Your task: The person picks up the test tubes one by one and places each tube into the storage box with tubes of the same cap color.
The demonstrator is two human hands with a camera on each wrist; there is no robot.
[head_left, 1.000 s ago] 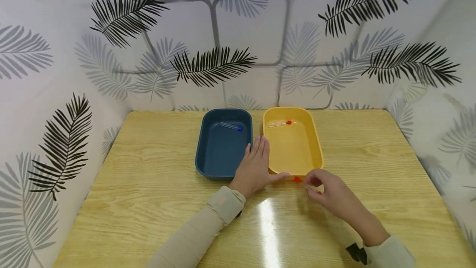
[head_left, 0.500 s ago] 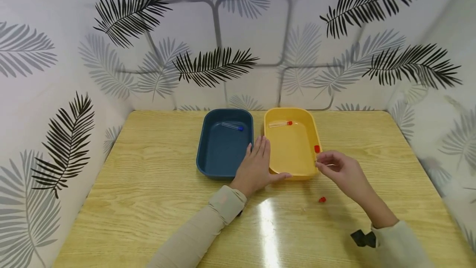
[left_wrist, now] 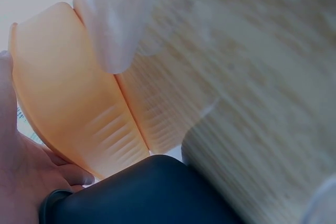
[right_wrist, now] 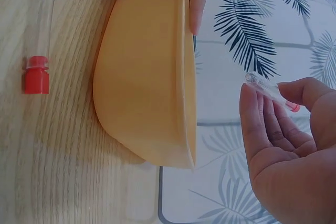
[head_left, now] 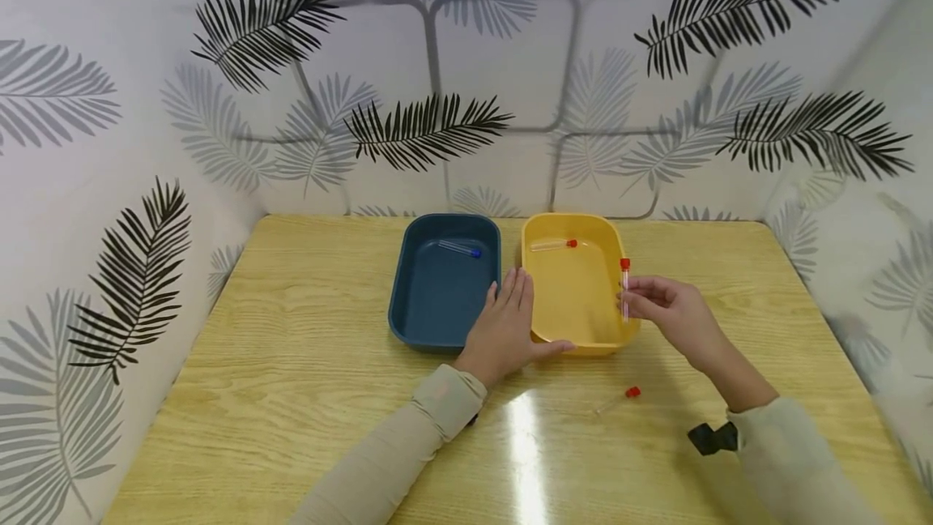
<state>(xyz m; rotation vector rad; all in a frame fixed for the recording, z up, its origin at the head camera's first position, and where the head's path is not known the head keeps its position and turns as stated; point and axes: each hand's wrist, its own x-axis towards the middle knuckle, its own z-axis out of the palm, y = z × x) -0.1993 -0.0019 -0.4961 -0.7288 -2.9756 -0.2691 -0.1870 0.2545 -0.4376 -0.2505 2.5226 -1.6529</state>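
My right hand (head_left: 681,318) pinches a clear test tube (head_left: 624,294) with a red cap between thumb and fingers. It holds the tube upright at the right rim of the yellow tray (head_left: 572,298). In the right wrist view the rounded end of the tube (right_wrist: 265,87) points toward the camera side. With straight fingers my left hand (head_left: 503,329) rests at the near-left corner of the yellow tray, thumb along its front rim. Another red-capped test tube (head_left: 572,244) lies inside that tray. A third red-capped tube (head_left: 632,392) lies on the table in front.
A dark blue tray (head_left: 443,302) stands left of the yellow one, close beside it. A blue-capped test tube (head_left: 461,249) lies inside. The wooden table (head_left: 291,330) ends at a leaf-patterned backdrop (head_left: 496,63) behind and at both sides.
My right hand has lifted a red-capped tube from the table in front, moved it up and right to the tray's right rim, and turned it upright. The left hand has stayed put.
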